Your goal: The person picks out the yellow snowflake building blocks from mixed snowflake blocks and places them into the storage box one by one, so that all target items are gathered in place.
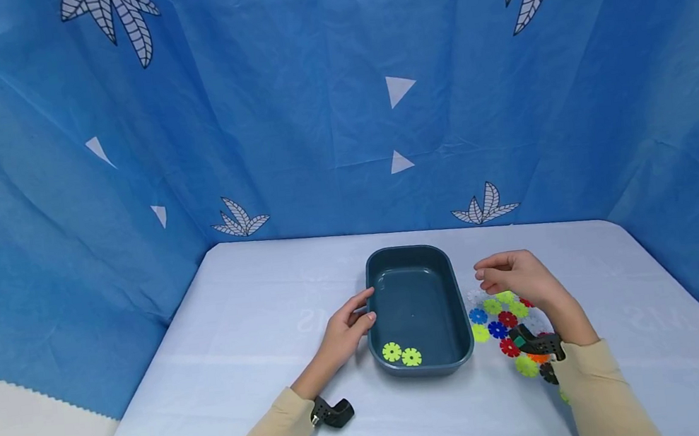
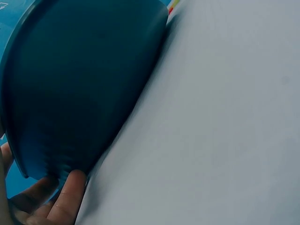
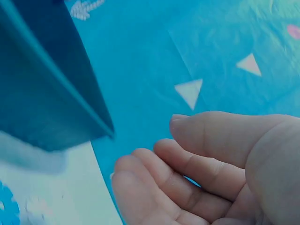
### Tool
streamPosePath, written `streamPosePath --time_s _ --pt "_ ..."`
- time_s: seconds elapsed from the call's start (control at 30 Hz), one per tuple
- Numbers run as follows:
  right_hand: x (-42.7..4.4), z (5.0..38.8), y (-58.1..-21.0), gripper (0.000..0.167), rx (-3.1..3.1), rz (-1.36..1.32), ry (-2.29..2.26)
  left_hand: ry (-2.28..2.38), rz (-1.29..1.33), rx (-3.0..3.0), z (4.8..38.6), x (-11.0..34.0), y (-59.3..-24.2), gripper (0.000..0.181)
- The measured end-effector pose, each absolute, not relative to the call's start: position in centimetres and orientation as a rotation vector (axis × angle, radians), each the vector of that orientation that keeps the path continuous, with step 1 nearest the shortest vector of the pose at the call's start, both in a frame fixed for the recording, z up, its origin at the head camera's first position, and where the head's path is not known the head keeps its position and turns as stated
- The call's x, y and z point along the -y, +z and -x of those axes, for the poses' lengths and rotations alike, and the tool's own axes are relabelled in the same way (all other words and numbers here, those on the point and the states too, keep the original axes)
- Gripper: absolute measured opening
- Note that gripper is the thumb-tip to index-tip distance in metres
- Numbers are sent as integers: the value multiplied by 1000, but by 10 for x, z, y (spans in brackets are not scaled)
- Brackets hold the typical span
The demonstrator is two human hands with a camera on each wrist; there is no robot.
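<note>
A dark blue-grey plastic bin (image 1: 413,307) stands on the white table. Two yellow-green snowflake discs (image 1: 401,354) lie in its near left corner. My left hand (image 1: 346,328) touches the bin's left side; in the left wrist view its fingers (image 2: 68,199) rest against the outer wall. To the right of the bin, my right hand (image 1: 518,278) hovers above the far end of a spread of colored snowflake discs (image 1: 498,329). In the right wrist view its fingers are loosely bent, thumb apart from the fingertips, with nothing visible between them.
The disc spread holds several colors, including yellow-green, red, blue, orange, black and clear; my right wrist and forearm cover part of it. A white cloth covers the table (image 1: 257,313). Blue patterned sheets (image 1: 325,107) hang behind and at both sides.
</note>
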State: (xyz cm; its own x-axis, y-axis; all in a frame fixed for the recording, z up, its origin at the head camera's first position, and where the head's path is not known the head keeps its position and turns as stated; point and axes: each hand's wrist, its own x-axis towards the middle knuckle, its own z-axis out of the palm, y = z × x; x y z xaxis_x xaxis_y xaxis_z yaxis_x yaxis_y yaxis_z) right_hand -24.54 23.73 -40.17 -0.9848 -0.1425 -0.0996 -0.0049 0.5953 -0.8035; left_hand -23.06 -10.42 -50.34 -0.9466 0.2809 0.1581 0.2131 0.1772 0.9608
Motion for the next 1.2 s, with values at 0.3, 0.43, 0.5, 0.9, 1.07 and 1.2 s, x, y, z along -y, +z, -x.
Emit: streamPosePath --time_s 0.3,0.43,0.5,0.9,1.07,1.2 --pt "-256 251 -411 45 -2668 7 -1270 1932 -463 -2353 231 103 -503 49" --pt "-263 253 -415 46 -2693 -62 -1215 1932 -475 -2350 231 103 -503 49" --pt "-267 255 -419 46 -2699 -111 -1186 1936 -481 -2347 231 103 -504 49" --pt "-278 268 -439 44 -2708 -305 -1062 1926 -482 -2350 230 105 -504 49" --pt "-281 270 -446 43 -2746 -317 -1007 1934 -479 -2354 229 105 -503 49" --pt "-282 270 -450 42 -2777 -299 -955 1937 -478 -2352 229 105 -502 49"
